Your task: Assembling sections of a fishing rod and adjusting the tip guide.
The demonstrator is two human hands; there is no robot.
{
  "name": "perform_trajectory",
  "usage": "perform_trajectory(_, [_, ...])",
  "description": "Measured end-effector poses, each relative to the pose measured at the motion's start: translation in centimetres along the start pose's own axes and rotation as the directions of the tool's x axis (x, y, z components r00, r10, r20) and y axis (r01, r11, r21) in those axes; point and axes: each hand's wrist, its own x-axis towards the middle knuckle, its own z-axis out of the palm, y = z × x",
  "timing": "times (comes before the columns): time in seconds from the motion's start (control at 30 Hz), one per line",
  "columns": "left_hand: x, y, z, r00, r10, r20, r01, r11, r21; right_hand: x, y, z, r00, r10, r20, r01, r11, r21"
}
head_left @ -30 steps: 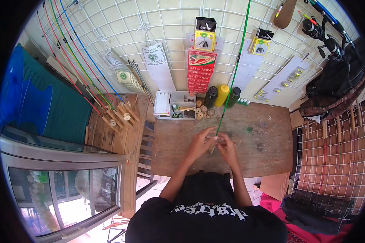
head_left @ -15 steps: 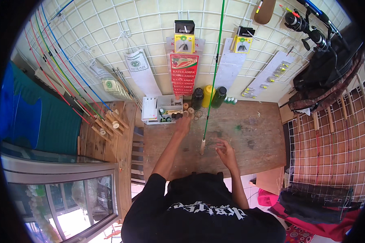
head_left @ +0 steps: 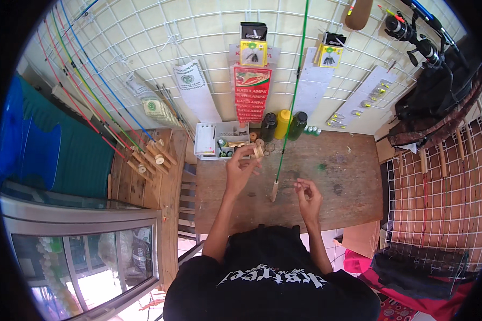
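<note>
My left hand (head_left: 240,170) is closed on a small pale wooden spool (head_left: 258,152), held by the fingertips above the table in front of the organizer. My right hand (head_left: 308,198) hovers over the table, fingers loosely bent and a little apart, with nothing visible in it. Between the hands, a green fishing rod (head_left: 290,115) rises from its pale handle (head_left: 275,191) toward the wall; neither hand touches it. A white organizer (head_left: 205,140) with small bottles and bits in its compartments stands just beyond my left hand. Dark rings (head_left: 270,147) lie beside the spool.
Two dark bottles and a yellow bottle (head_left: 282,125) stand along the wall, with several small white-capped bottles (head_left: 312,130) to their right. The wooden table (head_left: 348,182) spans the middle. Coloured rods (head_left: 91,96) lean at left; reels (head_left: 412,40) hang upper right.
My left hand has come back from the organizer area toward me, lifting the wooden spool. The fingers of my right hand have drawn closer together. The whole view has shifted slightly.
</note>
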Motion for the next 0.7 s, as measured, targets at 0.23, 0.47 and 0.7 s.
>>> perform_trajectory(0.23, [-5.0,4.5,1.0,0.987,0.158,0.004,-0.158,0.987,0.035,1.0,-7.4,3.1,0.985,-0.092,0.147,0.050,0.962,0.268])
perform_trajectory(0.47, [-6.1,4.3,2.4,0.942,0.329,-0.066,-0.325,0.943,0.073,0.9,-9.7,4.0,0.935,-0.351,0.042,0.348,0.935,0.069])
perform_trajectory(0.7, [-6.6,4.6,3.1,0.959,0.274,-0.075,-0.265,0.957,0.115,0.8,-9.8,3.7,0.896,-0.444,0.019,0.444,0.895,-0.049])
